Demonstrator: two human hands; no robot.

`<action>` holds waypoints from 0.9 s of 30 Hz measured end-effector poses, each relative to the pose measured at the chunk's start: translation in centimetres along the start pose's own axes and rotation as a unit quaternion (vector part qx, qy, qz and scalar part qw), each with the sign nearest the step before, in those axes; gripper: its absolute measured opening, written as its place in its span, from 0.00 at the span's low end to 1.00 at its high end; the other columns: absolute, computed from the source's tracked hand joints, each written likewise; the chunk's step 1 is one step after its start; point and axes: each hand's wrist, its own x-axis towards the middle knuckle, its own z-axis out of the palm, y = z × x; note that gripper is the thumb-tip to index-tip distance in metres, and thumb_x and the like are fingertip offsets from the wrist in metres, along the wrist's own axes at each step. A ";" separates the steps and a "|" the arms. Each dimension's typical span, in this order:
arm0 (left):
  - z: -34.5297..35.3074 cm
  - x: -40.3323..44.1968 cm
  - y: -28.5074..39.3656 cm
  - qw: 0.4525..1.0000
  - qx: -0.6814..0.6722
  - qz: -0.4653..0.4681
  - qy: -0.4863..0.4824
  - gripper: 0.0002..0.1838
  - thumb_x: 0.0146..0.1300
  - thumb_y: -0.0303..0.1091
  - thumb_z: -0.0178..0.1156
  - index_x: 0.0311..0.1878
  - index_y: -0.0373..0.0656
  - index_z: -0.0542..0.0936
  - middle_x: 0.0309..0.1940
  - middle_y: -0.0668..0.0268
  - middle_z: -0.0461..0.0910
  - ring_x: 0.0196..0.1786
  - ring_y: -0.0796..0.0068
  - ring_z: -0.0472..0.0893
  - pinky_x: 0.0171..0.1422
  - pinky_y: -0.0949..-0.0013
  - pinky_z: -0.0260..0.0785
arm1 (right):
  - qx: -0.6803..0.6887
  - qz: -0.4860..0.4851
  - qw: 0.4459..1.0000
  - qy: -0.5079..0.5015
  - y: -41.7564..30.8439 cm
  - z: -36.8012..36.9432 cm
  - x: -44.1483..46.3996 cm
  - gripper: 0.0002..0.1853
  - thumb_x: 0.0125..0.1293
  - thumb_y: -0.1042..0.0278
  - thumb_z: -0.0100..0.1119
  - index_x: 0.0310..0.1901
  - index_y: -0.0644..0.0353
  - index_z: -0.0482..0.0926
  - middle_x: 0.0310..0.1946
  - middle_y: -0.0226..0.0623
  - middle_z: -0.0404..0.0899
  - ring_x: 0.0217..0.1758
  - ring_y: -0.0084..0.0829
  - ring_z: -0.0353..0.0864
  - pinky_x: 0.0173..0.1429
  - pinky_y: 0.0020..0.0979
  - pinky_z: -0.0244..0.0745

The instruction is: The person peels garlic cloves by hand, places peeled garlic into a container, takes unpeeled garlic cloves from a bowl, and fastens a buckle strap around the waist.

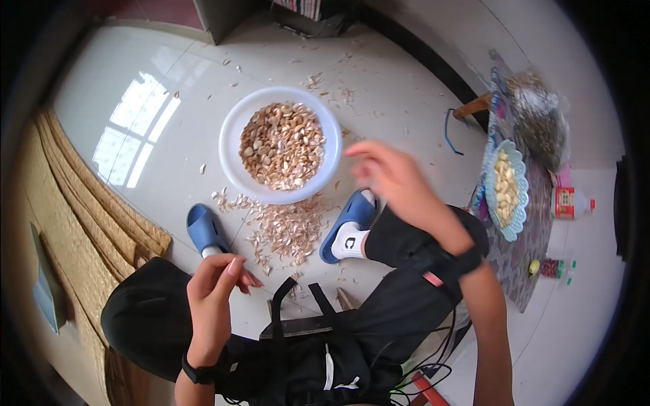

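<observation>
A white basin (230, 159) on the floor holds a heap of unpeeled garlic cloves (283, 145), brownish and pale. My left hand (215, 289) is over my left knee, thumb and fingers pressed together in a pinch; what sits between them is too small to name. To the right of the basin's rim, above my right leg, my right hand (391, 179) is blurred by motion. Its fingers look curled, and whether they hold anything does not show. Loose garlic skins (288, 230) lie heaped on the floor between my feet, below the basin.
At right, a scalloped light-blue dish (520, 196) of peeled cloves stands on a patterned low table (531, 274), near a clear plastic bag (542, 118) and a red-labelled bottle (567, 203). Folded tan matting (81, 223) lies left. Blue slippers (206, 227) are on my feet.
</observation>
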 end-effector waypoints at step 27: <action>-4.6 2.4 2.6 0.998 0.003 -0.051 0.027 0.04 0.54 0.17 0.54 0.34 0.31 0.71 0.32 0.53 0.71 0.33 0.62 0.76 0.40 0.61 0.74 | -0.333 -0.214 0.915 0.073 26.7 11.9 27.0 0.05 0.50 0.69 0.58 0.28 0.58 0.76 0.33 0.33 0.71 0.45 0.33 0.69 0.47 0.34 0.67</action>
